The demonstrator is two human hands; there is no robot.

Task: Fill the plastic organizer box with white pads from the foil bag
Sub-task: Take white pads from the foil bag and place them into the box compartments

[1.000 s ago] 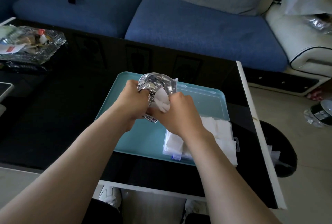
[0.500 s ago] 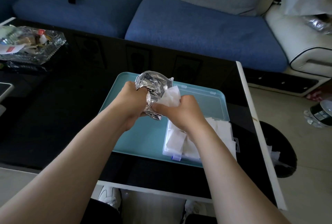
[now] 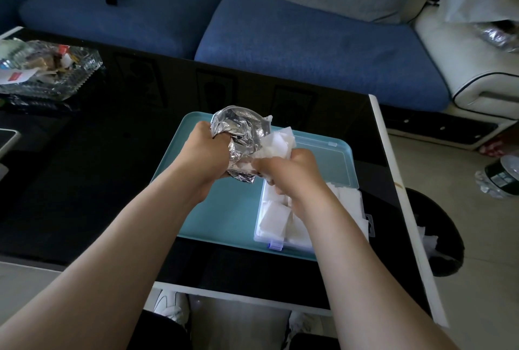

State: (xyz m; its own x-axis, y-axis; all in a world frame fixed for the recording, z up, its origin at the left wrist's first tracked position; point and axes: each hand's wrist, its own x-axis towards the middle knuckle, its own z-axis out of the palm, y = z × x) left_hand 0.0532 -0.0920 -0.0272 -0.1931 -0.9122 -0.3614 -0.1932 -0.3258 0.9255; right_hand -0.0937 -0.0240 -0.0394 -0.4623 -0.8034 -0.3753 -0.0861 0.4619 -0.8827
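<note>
Now the bunch of white square pads [image 3: 276, 143] shows well outside the mouth of the crumpled silver foil bag [image 3: 238, 130], where a second ago only a small patch of white peeked out between the fingers. The right hand [image 3: 289, 169] pinches that bunch with curled fingers, and the left hand [image 3: 206, 150] is wrapped tight round the bag's body, holding it above the far half of the turquoise plastic tray [image 3: 219, 209]. Below the right hand, the clear plastic organizer box [image 3: 259, 233] sits in the tray's near right corner, close to the right edge of the black glass table [image 3: 112, 181], with loose pads [image 3: 276, 214] already heaped in it. Judging by this, another handful is nearly free of the bag and only has to be dropped onto the heap; the box looks fairly full.
</note>
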